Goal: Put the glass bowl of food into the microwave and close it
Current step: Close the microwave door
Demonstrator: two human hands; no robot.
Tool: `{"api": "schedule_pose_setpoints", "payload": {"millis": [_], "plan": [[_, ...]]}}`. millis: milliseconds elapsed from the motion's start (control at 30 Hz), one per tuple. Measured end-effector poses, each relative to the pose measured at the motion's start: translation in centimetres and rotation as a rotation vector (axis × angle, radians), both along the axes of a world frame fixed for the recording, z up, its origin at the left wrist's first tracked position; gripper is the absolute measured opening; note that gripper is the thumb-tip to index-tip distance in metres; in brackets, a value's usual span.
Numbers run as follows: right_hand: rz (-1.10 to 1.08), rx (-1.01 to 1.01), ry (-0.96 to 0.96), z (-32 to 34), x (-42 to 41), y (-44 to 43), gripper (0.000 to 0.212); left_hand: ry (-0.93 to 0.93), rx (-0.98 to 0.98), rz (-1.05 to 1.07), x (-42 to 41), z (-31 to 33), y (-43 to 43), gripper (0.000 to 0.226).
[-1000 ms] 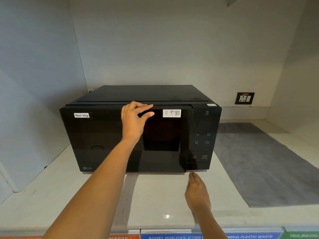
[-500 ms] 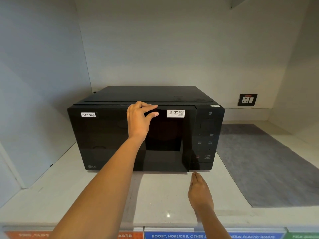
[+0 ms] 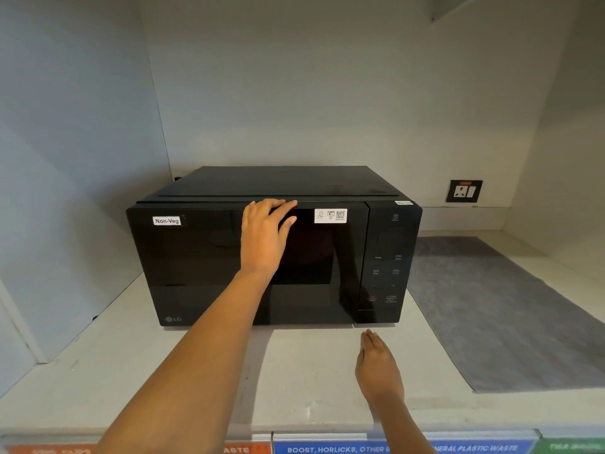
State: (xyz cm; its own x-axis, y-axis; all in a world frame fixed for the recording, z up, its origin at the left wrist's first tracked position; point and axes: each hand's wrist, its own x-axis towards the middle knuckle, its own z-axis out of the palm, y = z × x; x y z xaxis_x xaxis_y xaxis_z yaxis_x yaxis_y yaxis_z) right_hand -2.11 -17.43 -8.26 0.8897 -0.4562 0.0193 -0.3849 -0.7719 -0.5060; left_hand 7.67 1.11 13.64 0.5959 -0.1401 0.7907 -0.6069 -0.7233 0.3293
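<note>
The light is soft and a bit dim. The white wall (image 3: 294,77) looks gray and bluish on the left. A dark shadow lies on the counter (image 3: 98,371) just in front of the black microwave (image 3: 203,263). The shiny door shows faint reflections. 1 small bright glare spot sits on the counter near the front. Straight edges bend near the sides. The bottom labels (image 3: 393,448) look blurry.

Glossy black glass-like microwave (image 3: 229,273) door, matt grey mat (image 3: 510,316), smooth pale stone-like counter (image 3: 131,371).
</note>
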Motion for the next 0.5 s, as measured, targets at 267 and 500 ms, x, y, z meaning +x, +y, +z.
{"api": "schedule_pose_setpoints", "payload": {"millis": [267,500], "plan": [[0.121,-0.104,0.078,0.2,-2.4,0.3,0.057,0.006,0.298,0.131,-1.0,-0.8,0.4,0.047],[0.325,-0.273,-0.127,1.9,-9.6,0.7,0.072,0.087,0.323,0.146,-2.3,-0.7,0.7,0.051]]}}
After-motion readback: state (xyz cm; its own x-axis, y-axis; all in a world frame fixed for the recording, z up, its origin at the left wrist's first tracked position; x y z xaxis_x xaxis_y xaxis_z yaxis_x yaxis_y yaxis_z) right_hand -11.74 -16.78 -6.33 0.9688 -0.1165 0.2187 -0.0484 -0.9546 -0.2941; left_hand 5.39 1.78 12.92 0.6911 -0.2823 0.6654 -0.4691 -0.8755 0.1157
